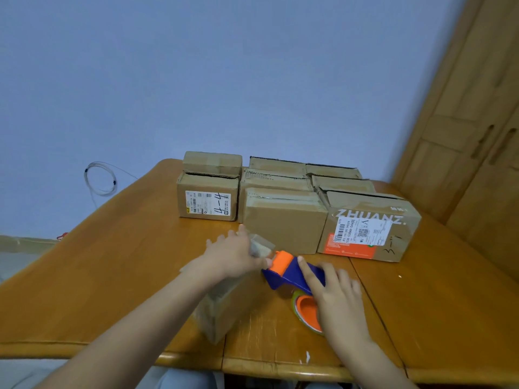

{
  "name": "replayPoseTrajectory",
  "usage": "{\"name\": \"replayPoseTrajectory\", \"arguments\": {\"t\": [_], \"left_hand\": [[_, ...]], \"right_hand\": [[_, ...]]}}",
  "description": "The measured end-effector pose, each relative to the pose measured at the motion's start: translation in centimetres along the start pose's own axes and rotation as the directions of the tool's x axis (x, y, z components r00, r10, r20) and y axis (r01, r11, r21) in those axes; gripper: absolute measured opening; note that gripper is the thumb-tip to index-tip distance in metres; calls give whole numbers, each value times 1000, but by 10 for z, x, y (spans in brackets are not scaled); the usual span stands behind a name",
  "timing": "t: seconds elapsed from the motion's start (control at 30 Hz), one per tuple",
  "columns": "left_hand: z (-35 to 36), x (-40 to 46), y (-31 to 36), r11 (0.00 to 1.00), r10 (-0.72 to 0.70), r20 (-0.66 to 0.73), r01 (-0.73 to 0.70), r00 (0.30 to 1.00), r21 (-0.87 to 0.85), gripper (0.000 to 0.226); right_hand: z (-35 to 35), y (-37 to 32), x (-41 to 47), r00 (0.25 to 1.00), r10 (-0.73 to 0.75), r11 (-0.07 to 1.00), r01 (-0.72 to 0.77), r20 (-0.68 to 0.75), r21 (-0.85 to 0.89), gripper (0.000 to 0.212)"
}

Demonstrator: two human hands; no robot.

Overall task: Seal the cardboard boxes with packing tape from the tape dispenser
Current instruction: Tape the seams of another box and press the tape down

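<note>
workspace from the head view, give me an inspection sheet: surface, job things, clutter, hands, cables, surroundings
surface: wooden table, seams between its boards, small white marks near the front edge.
job's things: blue and orange tape dispenser on the table; blurred cardboard box under the left arm; stacked boxes at the back, one marked 4-4, one printed ZHUANZ.
clutter: nothing seen.
hands: left hand pinches the tape end at the dispenser's orange roller; right hand rests on the dispenser, fingers straight.
cables: coiled thin cable on the wall.
surroundings: blue wall, wooden cabinet on the right.
</note>
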State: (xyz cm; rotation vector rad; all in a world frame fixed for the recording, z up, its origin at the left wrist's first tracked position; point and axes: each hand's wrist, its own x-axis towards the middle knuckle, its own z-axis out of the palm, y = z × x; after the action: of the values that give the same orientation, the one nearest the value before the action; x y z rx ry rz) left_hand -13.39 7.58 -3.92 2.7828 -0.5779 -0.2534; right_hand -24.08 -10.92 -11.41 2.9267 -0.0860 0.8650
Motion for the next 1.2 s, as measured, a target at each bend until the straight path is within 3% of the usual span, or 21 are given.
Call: {"name": "replayPoseTrajectory", "arguments": {"t": [0.13,0.23,0.37,0.47,0.57,1.2], "left_hand": [[4,9,4,1000,-10,-37,11,999,19,104],[8,10,0,1000,27,-93,-26,995,10,104],[6,8,-20,988,124,-139,-135,982,-70,109],[3,9,-28,989,133,-145,-141,980,-49,110],[7,11,-26,994,102,-156,-107,982,-23,108],[9,17,-28,995,21,-183,-39,983,-93,114]], "right_hand": [[-12,-24,-8,993,70,997,-72,91,17,96],[-13,-24,-11,987,87,985,-105,138,134,88],[-19,-12,-14,976,-57,965,-1,212,263,71],[-26,-7,-17,947,-107,929,-14,303,371,79],[-28,-14,-15,948,-98,934,-17,302,357,86],[-55,-38,-25,866,28,979,-123,499,160,75]]}}
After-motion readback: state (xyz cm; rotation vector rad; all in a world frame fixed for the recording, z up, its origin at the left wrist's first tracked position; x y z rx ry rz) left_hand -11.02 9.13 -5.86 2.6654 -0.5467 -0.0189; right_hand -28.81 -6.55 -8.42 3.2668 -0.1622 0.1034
